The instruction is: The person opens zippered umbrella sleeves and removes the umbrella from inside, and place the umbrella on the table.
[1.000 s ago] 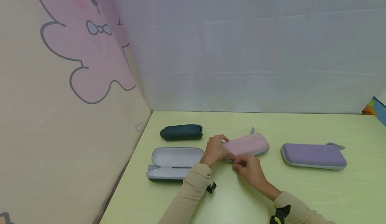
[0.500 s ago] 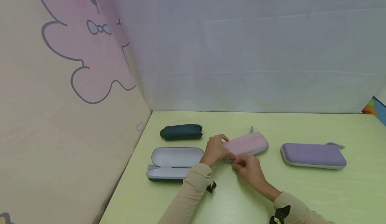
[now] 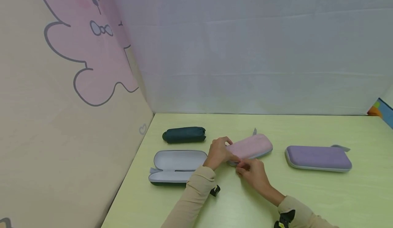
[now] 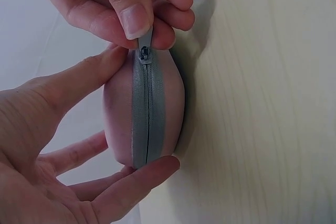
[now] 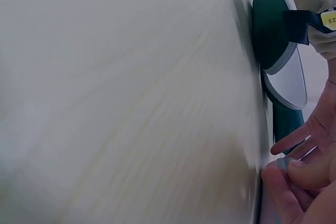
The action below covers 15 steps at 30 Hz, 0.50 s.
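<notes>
A pink zip case (image 3: 253,146) with a grey zip band lies slantwise on the table. My left hand (image 3: 218,153) grips its near-left end, thumb on one side of the zip and fingers on the other in the left wrist view. Between thumb and fingers, my right hand (image 3: 254,174) pinches the grey zip pull (image 4: 145,37). The slider (image 4: 145,56) sits at the upper part of the case's rounded end, and a thin dark line runs from it along the zip band (image 4: 140,108). The right wrist view shows a bit of grey pull at the right fingertips.
Left of the hands stands an open dark green case (image 3: 180,160) with grey lining, partly behind the left sleeve (image 3: 193,194). A rolled dark green bundle (image 3: 184,134) lies behind it. To the right is a purple zip case (image 3: 319,158). Walls edge the table's left and back.
</notes>
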Tool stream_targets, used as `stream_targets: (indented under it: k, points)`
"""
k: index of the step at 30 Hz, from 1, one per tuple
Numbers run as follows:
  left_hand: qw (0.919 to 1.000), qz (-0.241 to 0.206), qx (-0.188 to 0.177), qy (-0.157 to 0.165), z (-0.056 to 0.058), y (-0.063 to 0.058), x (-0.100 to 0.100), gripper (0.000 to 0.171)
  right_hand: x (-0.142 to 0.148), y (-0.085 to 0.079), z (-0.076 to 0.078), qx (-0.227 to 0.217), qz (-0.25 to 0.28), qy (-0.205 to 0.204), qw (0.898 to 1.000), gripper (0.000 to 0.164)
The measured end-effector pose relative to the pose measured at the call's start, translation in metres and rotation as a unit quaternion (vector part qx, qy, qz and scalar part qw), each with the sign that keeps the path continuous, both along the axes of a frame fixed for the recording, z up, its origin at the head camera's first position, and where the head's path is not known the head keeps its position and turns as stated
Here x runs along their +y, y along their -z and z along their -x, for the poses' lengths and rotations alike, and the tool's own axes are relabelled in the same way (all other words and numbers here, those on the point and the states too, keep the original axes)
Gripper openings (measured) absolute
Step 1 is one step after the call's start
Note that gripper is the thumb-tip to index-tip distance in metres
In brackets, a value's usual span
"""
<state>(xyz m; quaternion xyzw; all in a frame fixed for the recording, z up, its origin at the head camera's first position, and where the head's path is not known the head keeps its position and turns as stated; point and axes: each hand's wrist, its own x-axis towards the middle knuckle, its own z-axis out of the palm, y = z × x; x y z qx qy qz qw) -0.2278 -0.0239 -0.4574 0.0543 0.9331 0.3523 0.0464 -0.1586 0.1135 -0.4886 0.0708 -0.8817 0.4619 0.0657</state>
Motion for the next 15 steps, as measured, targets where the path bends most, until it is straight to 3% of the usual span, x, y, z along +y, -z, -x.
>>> stream_targets:
  k: [15]
  points:
    - [0.9998,0.017,-0.003,0.005,-0.0007,0.0001,0.002,0.057,0.0002,-0.0009,-0.0029,-0.009,0.018,0.0,1.0,0.012]
